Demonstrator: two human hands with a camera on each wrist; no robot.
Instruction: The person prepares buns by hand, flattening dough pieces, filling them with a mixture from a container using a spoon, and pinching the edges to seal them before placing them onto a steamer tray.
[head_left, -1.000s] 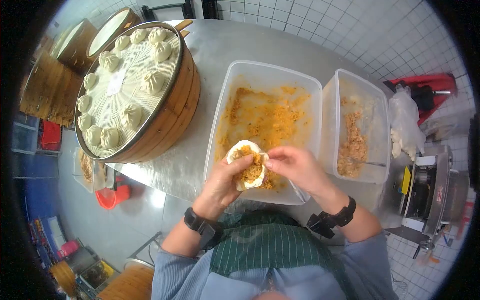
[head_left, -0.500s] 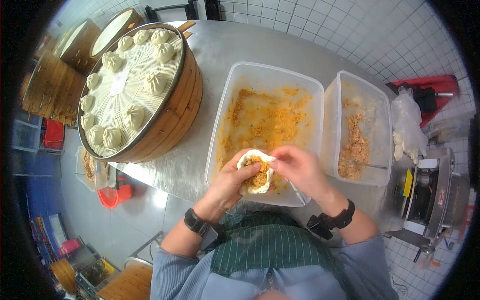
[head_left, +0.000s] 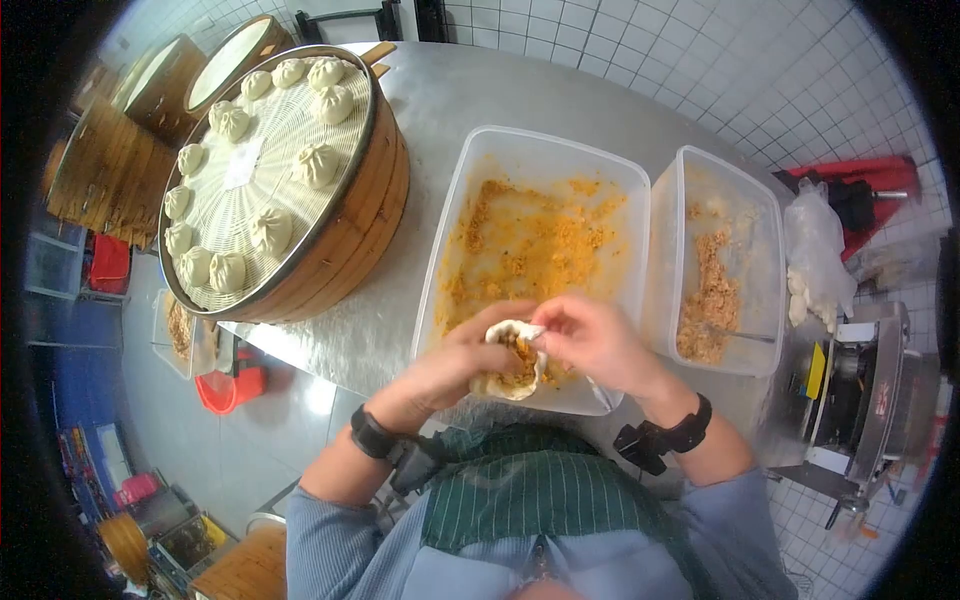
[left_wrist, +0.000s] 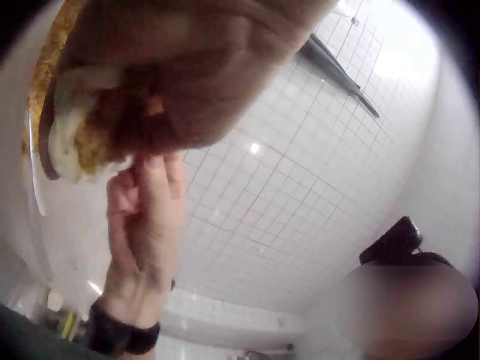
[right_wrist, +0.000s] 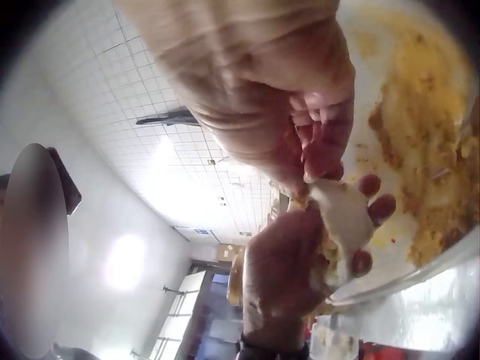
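Note:
A round dough wrapper [head_left: 540, 368] with orange-brown filling [head_left: 520, 372] is held over the near end of a large plastic tub [head_left: 462, 190]. My left hand [head_left: 450, 362] cups the wrapper, its thumb down in the filling. In the right wrist view, left fingertips [right_wrist: 382, 208] show along the outside of the dough [right_wrist: 343, 217]. My right hand [head_left: 600, 345] pinches the dough's edge between thumb and fingers, at the right side of the opening. The wrapper's top is open, with its rim gathered where the right fingers grip.
At left stands a bamboo steamer [head_left: 350, 240] with several pleated buns [head_left: 270, 232] on its mat. A second tub [head_left: 680, 200] holds paler filling [head_left: 710, 300] and a utensil. Further right are a plastic bag [head_left: 820, 240] and a metal machine [head_left: 870, 390].
The left hand has shifted slightly right with the wrapper, and its thumb sits deeper in the filling. The wrapper's rim has drawn up and its opening narrowed. The right hand keeps pinching the edge.

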